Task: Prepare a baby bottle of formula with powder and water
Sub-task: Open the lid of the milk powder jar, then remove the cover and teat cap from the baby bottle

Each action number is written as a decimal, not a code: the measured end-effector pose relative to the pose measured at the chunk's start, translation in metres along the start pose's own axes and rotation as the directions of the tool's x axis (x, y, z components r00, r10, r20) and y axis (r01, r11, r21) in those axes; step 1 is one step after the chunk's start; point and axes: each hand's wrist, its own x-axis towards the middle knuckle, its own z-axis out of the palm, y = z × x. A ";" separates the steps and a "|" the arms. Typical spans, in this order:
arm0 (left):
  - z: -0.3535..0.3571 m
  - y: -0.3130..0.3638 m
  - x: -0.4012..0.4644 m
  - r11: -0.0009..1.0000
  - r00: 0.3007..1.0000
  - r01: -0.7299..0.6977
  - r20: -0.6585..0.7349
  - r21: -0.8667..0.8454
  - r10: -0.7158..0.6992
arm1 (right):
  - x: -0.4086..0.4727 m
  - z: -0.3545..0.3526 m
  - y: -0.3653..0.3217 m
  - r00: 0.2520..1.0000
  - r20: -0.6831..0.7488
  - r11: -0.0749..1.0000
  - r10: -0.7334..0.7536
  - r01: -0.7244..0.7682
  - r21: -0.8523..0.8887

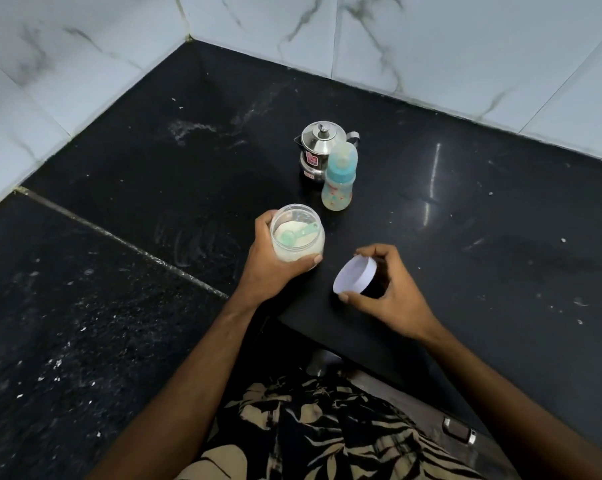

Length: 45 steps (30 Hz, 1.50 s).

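My left hand (275, 263) grips an uncovered clear jar (297, 233) of white formula powder, with a green scoop (294, 233) lying inside on the powder. To its right, my right hand (387, 289) holds the jar's white lid (355, 275) by its rim, tilted, just above the black counter. Behind the jar stands a baby bottle (339, 181) with a blue collar and a clear cap on. A small steel kettle (318, 152) with its lid on stands right behind the bottle.
The black stone counter (500, 220) runs into a corner of white marble wall tiles (431, 46). A seam (119, 240) crosses the counter on the left. White specks and smears dot the surface. The counter's front edge runs near my body.
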 end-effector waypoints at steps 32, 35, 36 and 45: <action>-0.017 0.048 0.034 0.994 0.998 -0.069 0.019 0.081 0.068 | 0.040 -0.017 -0.014 0.994 -0.103 0.996 0.046 -0.038 0.077; -0.008 0.076 0.067 0.960 0.990 -0.138 0.062 0.245 0.127 | 0.058 -0.029 -0.025 0.989 -0.148 0.993 0.025 -0.008 0.120; -0.003 0.083 0.078 0.951 0.989 -0.139 0.084 0.277 0.120 | 0.064 -0.034 -0.028 0.987 -0.158 0.993 0.009 0.011 0.122; 0.038 0.087 0.118 0.852 0.966 -0.180 0.254 0.492 0.058 | 0.116 -0.057 -0.043 0.969 -0.232 0.996 -0.088 0.085 -0.022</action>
